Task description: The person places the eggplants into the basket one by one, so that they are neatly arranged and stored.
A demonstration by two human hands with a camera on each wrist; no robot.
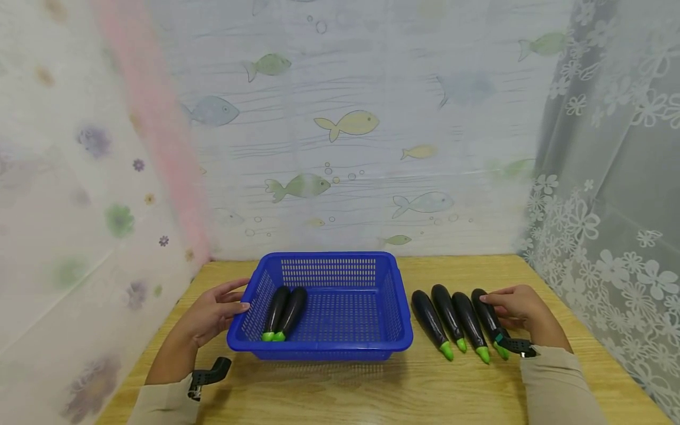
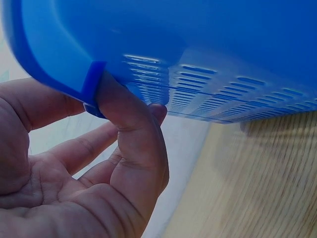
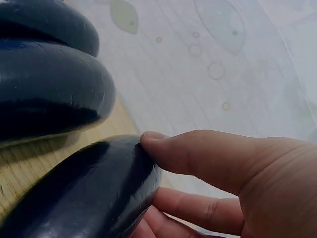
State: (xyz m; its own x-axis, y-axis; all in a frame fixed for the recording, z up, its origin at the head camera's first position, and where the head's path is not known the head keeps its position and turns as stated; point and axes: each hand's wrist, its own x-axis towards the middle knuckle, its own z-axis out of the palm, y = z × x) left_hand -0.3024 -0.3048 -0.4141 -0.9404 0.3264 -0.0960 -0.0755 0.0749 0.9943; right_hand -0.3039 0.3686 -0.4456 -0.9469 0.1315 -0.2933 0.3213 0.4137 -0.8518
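A blue plastic basket [image 1: 324,346] with slotted walls stands on the table, and two dark eggplants [image 1: 292,311] with green stems lie side by side at its left inside. My left hand [image 1: 209,314] pinches the basket's left rim between thumb and fingers; the left wrist view shows that rim [image 2: 94,82] close up. To the right of the basket several more eggplants [image 1: 429,319] lie in a row, stems toward me. The rightmost eggplant [image 1: 483,307] is pinched near its rounded end by my right hand [image 1: 519,308]. In the right wrist view its dark skin [image 3: 89,188] is between thumb and fingers.
The wooden table [image 1: 319,395] runs up to a fish-patterned sheet [image 1: 350,218] at the back. A flowered sheet [image 1: 117,283] hangs on the left, and a lace-patterned curtain [image 1: 611,271] on the right.
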